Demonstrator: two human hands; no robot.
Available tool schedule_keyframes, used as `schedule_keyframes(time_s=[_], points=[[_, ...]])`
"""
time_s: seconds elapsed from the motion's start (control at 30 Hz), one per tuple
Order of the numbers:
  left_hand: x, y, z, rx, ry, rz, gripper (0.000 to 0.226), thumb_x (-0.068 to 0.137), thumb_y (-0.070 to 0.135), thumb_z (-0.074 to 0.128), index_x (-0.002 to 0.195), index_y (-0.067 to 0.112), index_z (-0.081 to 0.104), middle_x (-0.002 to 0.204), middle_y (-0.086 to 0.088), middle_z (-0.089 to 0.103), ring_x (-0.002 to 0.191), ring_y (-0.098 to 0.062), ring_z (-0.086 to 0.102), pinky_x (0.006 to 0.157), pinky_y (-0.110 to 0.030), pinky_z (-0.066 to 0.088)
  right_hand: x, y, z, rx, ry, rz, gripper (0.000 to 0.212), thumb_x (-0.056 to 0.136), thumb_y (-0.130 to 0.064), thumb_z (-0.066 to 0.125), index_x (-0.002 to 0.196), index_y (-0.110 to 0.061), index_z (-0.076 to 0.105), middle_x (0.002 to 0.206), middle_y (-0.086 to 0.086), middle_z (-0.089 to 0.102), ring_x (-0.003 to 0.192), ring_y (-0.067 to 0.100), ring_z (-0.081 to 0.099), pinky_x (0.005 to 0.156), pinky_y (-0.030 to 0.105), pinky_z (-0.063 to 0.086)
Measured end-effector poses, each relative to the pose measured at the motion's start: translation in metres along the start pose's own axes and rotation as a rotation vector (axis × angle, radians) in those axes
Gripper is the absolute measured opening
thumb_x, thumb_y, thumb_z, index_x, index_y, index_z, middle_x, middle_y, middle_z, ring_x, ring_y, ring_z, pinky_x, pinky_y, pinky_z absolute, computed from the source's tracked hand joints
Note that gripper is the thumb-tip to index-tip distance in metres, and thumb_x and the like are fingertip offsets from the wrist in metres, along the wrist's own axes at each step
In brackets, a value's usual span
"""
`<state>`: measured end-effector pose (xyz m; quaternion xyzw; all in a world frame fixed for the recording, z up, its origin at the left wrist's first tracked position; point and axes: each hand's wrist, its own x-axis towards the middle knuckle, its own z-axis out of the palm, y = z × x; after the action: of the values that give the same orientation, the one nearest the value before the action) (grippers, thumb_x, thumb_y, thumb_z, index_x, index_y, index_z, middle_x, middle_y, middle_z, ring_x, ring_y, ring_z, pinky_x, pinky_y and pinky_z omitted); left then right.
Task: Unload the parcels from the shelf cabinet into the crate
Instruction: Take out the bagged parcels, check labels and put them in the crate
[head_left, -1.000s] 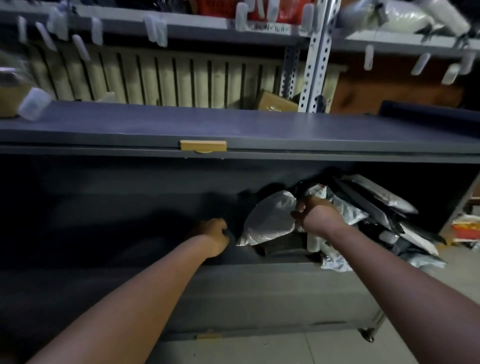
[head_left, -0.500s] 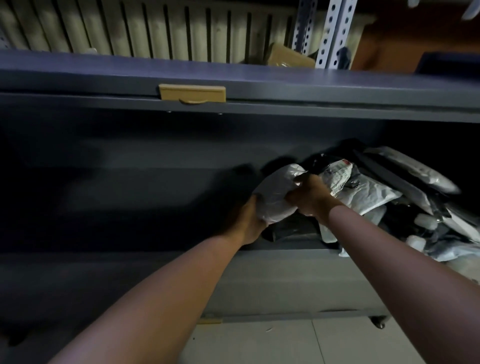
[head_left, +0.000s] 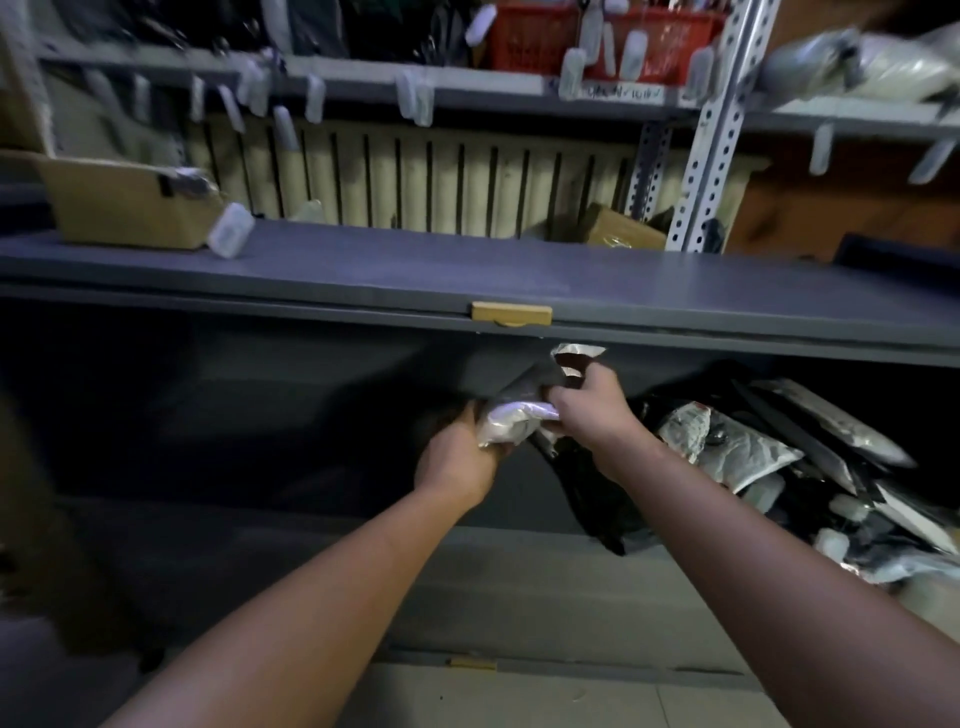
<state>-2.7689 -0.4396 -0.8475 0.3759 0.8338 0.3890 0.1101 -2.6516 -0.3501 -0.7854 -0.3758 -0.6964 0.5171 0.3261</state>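
Cardboard box (head_left: 119, 202) sits on top of the cabinet (head_left: 395, 270), far left. Left hand (head_left: 457, 460) is curled round the lower end of a pale parcel (head_left: 511, 426), gripping it. Right hand (head_left: 592, 413) is closed tight on the same parcel's upper end; a black bag (head_left: 597, 499) hangs below it. The parcel is held up in front of the dark cabinet opening. A pile of parcels (head_left: 753, 452) lies inside, right side.

Left grip (head_left: 460, 460), right grip (head_left: 592, 415) (both curled)
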Motion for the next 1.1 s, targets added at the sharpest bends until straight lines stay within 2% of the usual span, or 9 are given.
schedule_keyframes(time_s=[0.07, 0.17, 0.33, 0.43, 0.77, 0.83, 0.93, 1.03, 1.1], points=[[-0.014, -0.004, -0.023, -0.017, 0.079, 0.018, 0.041, 0.084, 0.049, 0.070, 0.116, 0.028, 0.057, 0.106, -0.001, 0.067, 0.092, -0.025, 0.065, 0.080, -0.040, 0.057, -0.019, -0.017, 0.011, 0.079, -0.047, -0.023, 0.023, 0.093, 0.000, 0.054, 0.115, -0.009, 0.056, 0.095, 0.012, 0.067, 0.074, 0.020, 0.065, 0.053, 0.026, 0.054], [-0.037, -0.015, -0.056, -0.092, 0.084, 0.034, 0.032, 0.084, 0.042, 0.073, 0.107, 0.031, 0.055, 0.104, 0.005, 0.064, 0.090, -0.019, 0.062, 0.081, -0.040, 0.055, -0.045, -0.030, 0.030, 0.171, -0.122, -0.022, 0.043, 0.100, -0.015, 0.057, 0.140, -0.014, 0.044, 0.109, 0.008, 0.067, 0.085, 0.020, 0.067, 0.063, 0.028, 0.055], [-0.078, -0.051, -0.109, -0.249, -0.002, -0.015, 0.037, 0.086, 0.027, 0.075, 0.118, 0.030, 0.057, 0.106, 0.010, 0.065, 0.096, -0.009, 0.060, 0.082, -0.029, 0.050, -0.092, -0.041, 0.057, 0.236, -0.195, 0.010, 0.026, 0.103, -0.034, 0.051, 0.124, -0.020, 0.058, 0.112, 0.009, 0.069, 0.089, 0.022, 0.069, 0.076, 0.034, 0.059], [-0.103, -0.075, -0.138, -0.293, -0.048, -0.054, 0.043, 0.086, 0.028, 0.074, 0.125, 0.030, 0.056, 0.111, 0.012, 0.065, 0.103, -0.010, 0.060, 0.091, -0.034, 0.051, -0.114, -0.036, 0.075, 0.259, -0.192, 0.025, 0.022, 0.104, -0.037, 0.049, 0.119, -0.025, 0.059, 0.110, 0.006, 0.070, 0.094, 0.023, 0.070, 0.084, 0.040, 0.060], [-0.177, -0.137, -0.192, -0.570, -0.154, -0.228, 0.027, 0.088, 0.029, 0.074, 0.111, 0.037, 0.063, 0.106, 0.013, 0.073, 0.102, -0.010, 0.068, 0.091, -0.034, 0.055, -0.171, 0.013, 0.122, 0.167, -0.116, 0.056, 0.050, 0.094, -0.031, 0.066, 0.137, -0.011, 0.049, 0.117, 0.002, 0.059, 0.086, 0.000, 0.055, 0.068, 0.024, 0.048], [-0.186, -0.149, -0.191, -0.595, -0.168, -0.255, 0.032, 0.086, 0.031, 0.075, 0.115, 0.035, 0.063, 0.106, 0.013, 0.074, 0.104, -0.011, 0.068, 0.091, -0.035, 0.055, -0.181, 0.020, 0.130, 0.168, -0.179, 0.061, 0.047, 0.094, -0.033, 0.067, 0.133, -0.013, 0.052, 0.111, -0.003, 0.061, 0.088, 0.002, 0.058, 0.064, 0.022, 0.045], [-0.195, -0.165, -0.187, -0.637, -0.167, -0.274, 0.036, 0.083, 0.034, 0.076, 0.117, 0.034, 0.062, 0.106, 0.013, 0.075, 0.105, -0.012, 0.068, 0.092, -0.037, 0.054, -0.191, 0.030, 0.142, 0.231, -0.239, 0.129, 0.036, 0.091, -0.029, 0.070, 0.120, -0.012, 0.058, 0.110, 0.002, 0.069, 0.088, 0.011, 0.069, 0.068, 0.028, 0.053], [-0.199, -0.175, -0.188, -0.716, -0.096, -0.237, 0.036, 0.082, 0.039, 0.075, 0.116, 0.038, 0.062, 0.106, 0.014, 0.074, 0.103, -0.011, 0.069, 0.089, -0.037, 0.055, -0.194, 0.038, 0.149, 0.355, -0.267, 0.217, 0.032, 0.087, -0.019, 0.075, 0.114, -0.008, 0.062, 0.103, 0.009, 0.074, 0.081, 0.021, 0.075, 0.069, 0.041, 0.061], [-0.198, -0.180, -0.190, -0.797, -0.012, -0.238, 0.045, 0.076, 0.041, 0.079, 0.117, 0.036, 0.062, 0.107, 0.010, 0.075, 0.101, -0.014, 0.071, 0.087, -0.038, 0.056, -0.196, 0.040, 0.151, 0.454, -0.318, 0.263, 0.032, 0.086, -0.013, 0.075, 0.115, -0.004, 0.063, 0.103, 0.011, 0.076, 0.087, 0.025, 0.075, 0.070, 0.039, 0.062]])
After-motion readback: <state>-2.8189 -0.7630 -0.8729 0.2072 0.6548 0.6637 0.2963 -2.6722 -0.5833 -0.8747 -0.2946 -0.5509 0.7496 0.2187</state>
